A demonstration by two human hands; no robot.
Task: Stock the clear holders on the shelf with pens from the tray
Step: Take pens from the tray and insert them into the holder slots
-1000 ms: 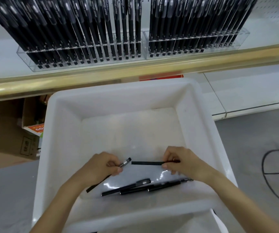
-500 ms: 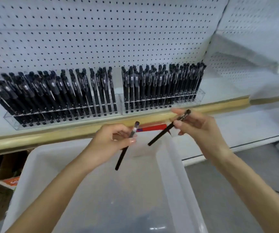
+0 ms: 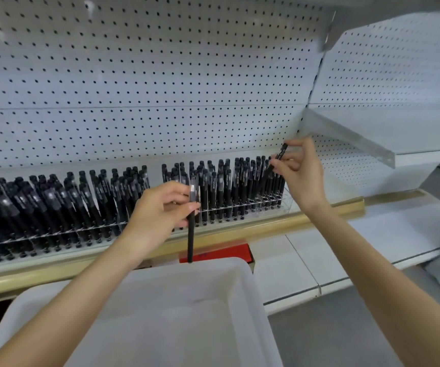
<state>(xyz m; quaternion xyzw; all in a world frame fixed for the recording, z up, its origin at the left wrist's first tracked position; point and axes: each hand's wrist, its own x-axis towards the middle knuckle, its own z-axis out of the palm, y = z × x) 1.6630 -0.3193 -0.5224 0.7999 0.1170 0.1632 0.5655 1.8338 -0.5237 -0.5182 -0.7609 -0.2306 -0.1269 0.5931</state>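
Note:
Two clear holders stand on the shelf, packed with several black pens: the left holder point(image 3: 54, 234) and the right holder point(image 3: 263, 211). My left hand point(image 3: 158, 210) pinches a black pen point(image 3: 191, 234) upright in front of the gap between the holders, its lower end hanging over the tray's far rim. At the right end of the right holder, my right hand point(image 3: 299, 176) pinches another black pen point(image 3: 279, 156), tilted, with its lower end down among the standing pens. The white tray point(image 3: 250, 295) sits below; its inside is blurred.
A white pegboard point(image 3: 147, 88) backs the shelf, whose front edge is a gold strip point(image 3: 319, 215). A higher shelf point(image 3: 388, 144) juts out at the right. A red box point(image 3: 221, 252) lies under the shelf behind the tray. White lower shelving point(image 3: 346, 255) runs rightward.
Both hands rose from the tray, each with one pen, and went up to the shelf. The right hand moved to the right holder's far end; the view tilted upward.

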